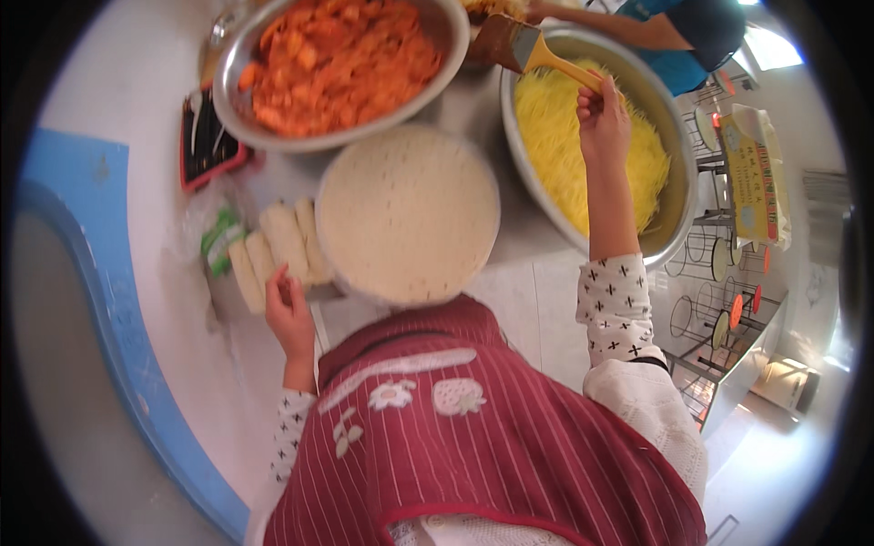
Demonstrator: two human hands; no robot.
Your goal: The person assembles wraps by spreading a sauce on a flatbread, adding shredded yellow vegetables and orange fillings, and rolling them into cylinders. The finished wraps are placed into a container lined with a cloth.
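Observation:
My right hand (605,126) grips the yellow handle of a wide basting brush (546,54). Dark reddish-brown sauce coats its bristles, raised over the rim of a large metal basin (683,170) of yellow shreds (580,143). Loosely curled and holding nothing, my left hand (290,310) is beside several pale rolled wraps (283,235). Between my hands lies a round, thin, speckled flatbread (410,211), close to my striped red apron; what is under it is hidden.
A metal bowl (450,68) of orange-red food stands at the far left. Beside it are a red-rimmed black tray (205,136) with utensils and a green-printed plastic bag (222,242). Another person's arm (614,27) reaches in behind the basin. Stools (720,331) stand at right.

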